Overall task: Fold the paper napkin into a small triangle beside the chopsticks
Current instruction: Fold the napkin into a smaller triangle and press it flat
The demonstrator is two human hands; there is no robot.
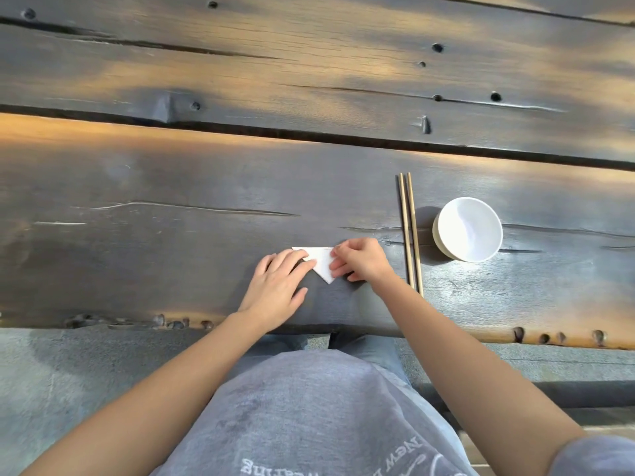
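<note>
Napkin (321, 264), already a triangle pointing to 6 o'clock, lies pressed flat on the surface between both hands, left fingers (295, 261) spread, right fingers (338, 266) curled on its edge, chopsticks (409, 231) at 3 o'clock.

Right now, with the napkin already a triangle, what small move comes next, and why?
Probably press the crease flat. The napkin already lies as a small triangle left of the chopsticks, with the left hand and right hand both resting on its edges; then let go.
</note>
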